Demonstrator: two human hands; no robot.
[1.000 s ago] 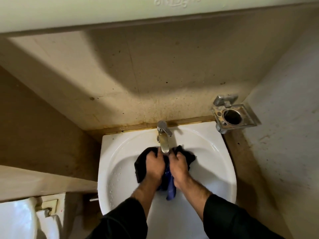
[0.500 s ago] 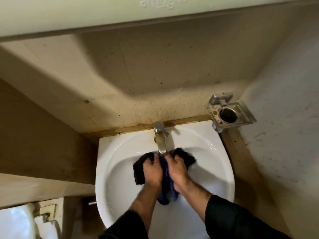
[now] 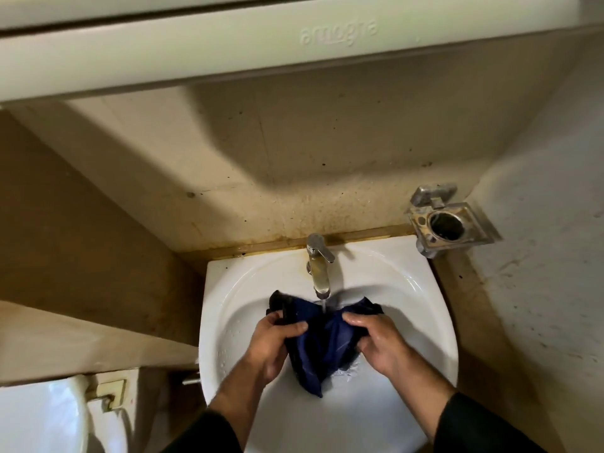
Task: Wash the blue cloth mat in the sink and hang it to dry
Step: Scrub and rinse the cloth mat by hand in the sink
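Observation:
A dark blue cloth mat [image 3: 327, 341] hangs bunched in the white sink [image 3: 425, 315], right under the chrome tap [image 3: 319, 266]. Water runs from the spout onto the top of the cloth. My left hand [image 3: 273, 346] grips the cloth's left side, with the thumb across the fabric. On the right side my right hand [image 3: 380, 343] holds the other part, fingers curled into the folds. The two hands are spread apart and the cloth is stretched between them, its lower end drooping toward the basin bottom.
A metal holder [image 3: 447, 223] with a round hole is fixed on the wall right of the sink. A cabinet [image 3: 228, 44] juts out overhead. The walls stand close on both sides, and a white toilet tank [image 3: 42, 416] is at the lower left.
My hands were pressed together on the bunched cloth under the tap; now they have moved apart and opened the cloth out between them. The view has shifted downward a little.

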